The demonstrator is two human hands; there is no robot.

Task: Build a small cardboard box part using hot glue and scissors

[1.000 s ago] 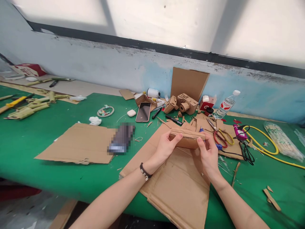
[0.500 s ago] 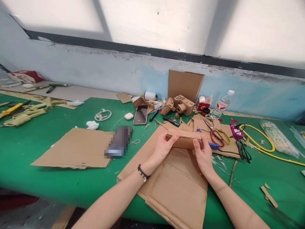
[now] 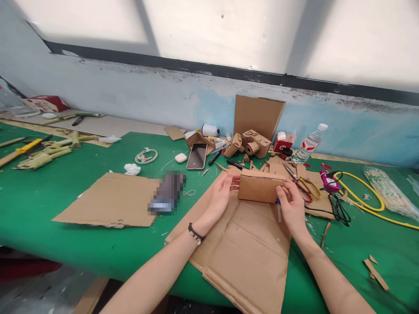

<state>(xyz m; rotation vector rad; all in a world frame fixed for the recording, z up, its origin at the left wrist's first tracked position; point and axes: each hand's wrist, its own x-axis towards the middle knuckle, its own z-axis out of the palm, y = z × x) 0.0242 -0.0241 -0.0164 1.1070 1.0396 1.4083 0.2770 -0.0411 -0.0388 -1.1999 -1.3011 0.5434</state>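
Observation:
A small cardboard box [image 3: 260,189] is held up over a large cardboard sheet [image 3: 248,253]. At the box's left end is my left hand [image 3: 224,192], its fingers reaching behind the edge. My right hand [image 3: 291,203] pinches the right end between thumb and fingers. Close beneath the right hand, a blue tool with a clear stick [image 3: 279,211] shows in part. Behind the box stand a cardboard camera model [image 3: 257,143] and an upright cardboard panel [image 3: 257,115]. Scissors [image 3: 307,187] lie just right of the box.
A phone [image 3: 197,156], a white case [image 3: 180,158] and a cardboard piece [image 3: 111,200] lie to the left. At the right are a water bottle [image 3: 309,144], yellow tubing [image 3: 381,200], a purple block [image 3: 330,181] and bagged sticks [image 3: 389,189].
The box has tilted so that its broad front face shows more. My left fingers have straightened at its end, and my right hand has shifted right. The view has moved slightly left.

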